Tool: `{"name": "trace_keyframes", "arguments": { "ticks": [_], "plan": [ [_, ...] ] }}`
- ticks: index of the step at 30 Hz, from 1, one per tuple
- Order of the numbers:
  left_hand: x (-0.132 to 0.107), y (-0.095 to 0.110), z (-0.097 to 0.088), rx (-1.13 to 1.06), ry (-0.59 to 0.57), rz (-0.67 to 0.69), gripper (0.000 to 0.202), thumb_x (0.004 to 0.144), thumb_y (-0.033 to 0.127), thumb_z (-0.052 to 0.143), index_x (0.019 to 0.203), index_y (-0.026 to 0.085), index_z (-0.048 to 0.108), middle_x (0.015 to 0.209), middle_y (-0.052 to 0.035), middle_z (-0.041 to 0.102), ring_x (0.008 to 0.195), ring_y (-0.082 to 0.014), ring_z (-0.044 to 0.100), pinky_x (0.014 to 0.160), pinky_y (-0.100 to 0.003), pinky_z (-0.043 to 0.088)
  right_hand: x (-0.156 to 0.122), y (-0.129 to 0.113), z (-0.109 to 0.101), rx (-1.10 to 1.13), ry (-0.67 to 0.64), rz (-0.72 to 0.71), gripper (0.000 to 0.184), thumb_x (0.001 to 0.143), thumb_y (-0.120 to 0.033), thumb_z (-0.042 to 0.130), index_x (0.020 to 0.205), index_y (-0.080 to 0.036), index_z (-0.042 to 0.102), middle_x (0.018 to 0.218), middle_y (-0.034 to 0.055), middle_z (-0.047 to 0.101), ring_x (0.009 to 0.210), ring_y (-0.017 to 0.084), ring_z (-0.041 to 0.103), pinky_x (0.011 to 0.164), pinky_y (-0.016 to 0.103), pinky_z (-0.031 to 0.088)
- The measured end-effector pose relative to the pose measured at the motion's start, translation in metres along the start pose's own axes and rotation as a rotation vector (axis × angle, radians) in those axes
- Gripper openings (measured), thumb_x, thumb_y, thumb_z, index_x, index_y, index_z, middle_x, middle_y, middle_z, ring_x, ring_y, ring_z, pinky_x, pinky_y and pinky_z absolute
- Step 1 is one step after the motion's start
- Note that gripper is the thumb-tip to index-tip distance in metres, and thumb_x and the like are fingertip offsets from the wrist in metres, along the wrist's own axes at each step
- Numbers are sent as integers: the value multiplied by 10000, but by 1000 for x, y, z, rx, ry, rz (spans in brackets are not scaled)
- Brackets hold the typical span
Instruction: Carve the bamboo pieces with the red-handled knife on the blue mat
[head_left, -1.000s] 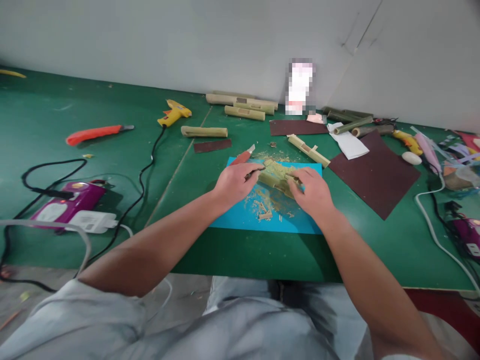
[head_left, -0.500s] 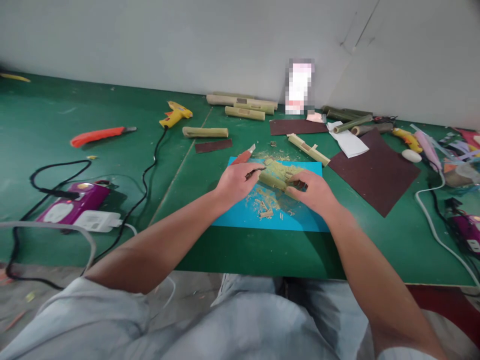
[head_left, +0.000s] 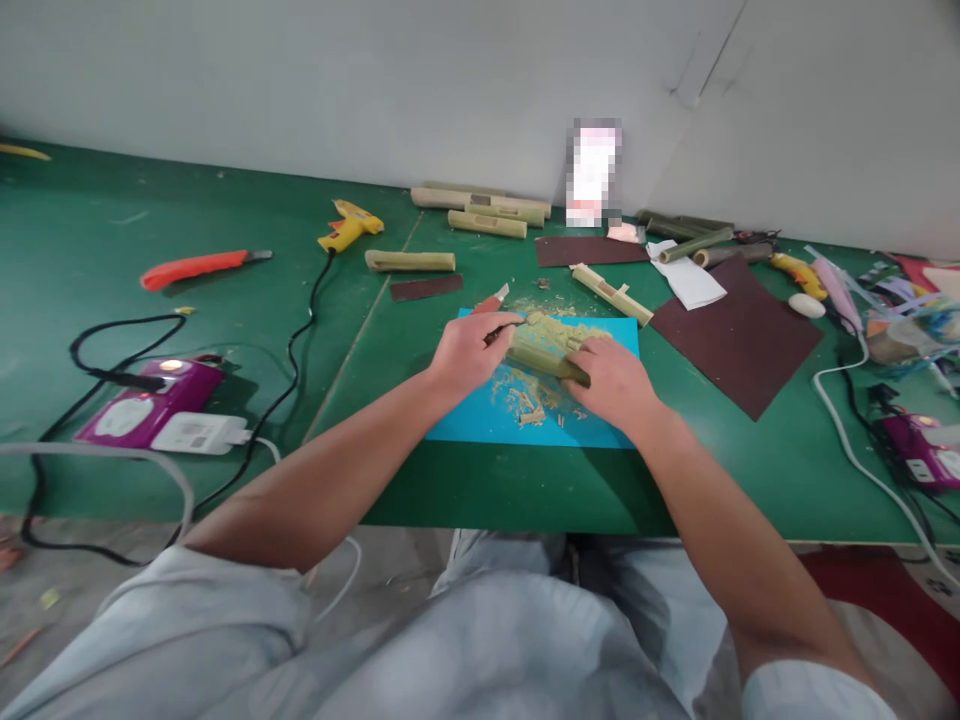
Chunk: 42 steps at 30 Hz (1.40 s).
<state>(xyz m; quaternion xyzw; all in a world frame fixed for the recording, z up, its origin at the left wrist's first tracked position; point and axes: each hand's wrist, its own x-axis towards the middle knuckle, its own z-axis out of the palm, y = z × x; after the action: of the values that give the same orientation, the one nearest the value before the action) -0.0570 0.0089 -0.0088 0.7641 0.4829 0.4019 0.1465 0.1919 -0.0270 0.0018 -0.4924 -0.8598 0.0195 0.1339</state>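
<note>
A green bamboo tube (head_left: 536,357) lies aslant over the blue sheet (head_left: 465,425), with pale shavings (head_left: 566,335) around it. My right hand (head_left: 615,380) is closed around the tube's right end, whose dark opening shows below the fingers. At the tube's left end, my left hand (head_left: 465,352) is closed on a slim dark tool with a thin tip (head_left: 514,325); its exact kind is hidden by the fingers. Just beyond the left hand lies an orange-handled utility knife (head_left: 491,303), partly covered by the hand.
Cut bamboo pieces (head_left: 487,223) lie toward the wall. On the left are a yellow glue gun (head_left: 351,228), an orange knife (head_left: 199,269) and a purple power strip (head_left: 150,405) with cords. Right of the sheet lie a notched bamboo piece (head_left: 611,295) and brown sheets (head_left: 739,335).
My right hand has shifted its hold and now wraps over the bamboo tube's right end. My left hand stays near the left end with the slim tool. The view has shifted slightly.
</note>
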Motion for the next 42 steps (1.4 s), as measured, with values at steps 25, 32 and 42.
{"name": "trace_keyframes", "arguments": {
  "ticks": [25,32,42],
  "plan": [
    [-4,1,4,-162,131,98,281,961,292,573,1078,164,794,738,-30,732,579,-87,596,603,-218,514,2,10,4,754,509,436,311,850,-415,627,1108,-250,678,1067,55,727,847,193,679,742,368,588],
    [-4,3,2,-124,109,145,273,951,266,581,1088,163,794,717,-26,734,570,-95,599,590,-231,503,2,9,6,763,551,396,301,847,-433,643,1092,-259,655,1022,48,747,906,215,708,844,405,593],
    [-7,11,-2,-96,61,191,265,971,273,567,1092,180,783,807,-40,776,647,-117,673,708,-265,587,6,12,14,687,353,387,299,799,-420,671,1034,-236,651,976,67,751,835,237,700,820,446,576]
  ]
}}
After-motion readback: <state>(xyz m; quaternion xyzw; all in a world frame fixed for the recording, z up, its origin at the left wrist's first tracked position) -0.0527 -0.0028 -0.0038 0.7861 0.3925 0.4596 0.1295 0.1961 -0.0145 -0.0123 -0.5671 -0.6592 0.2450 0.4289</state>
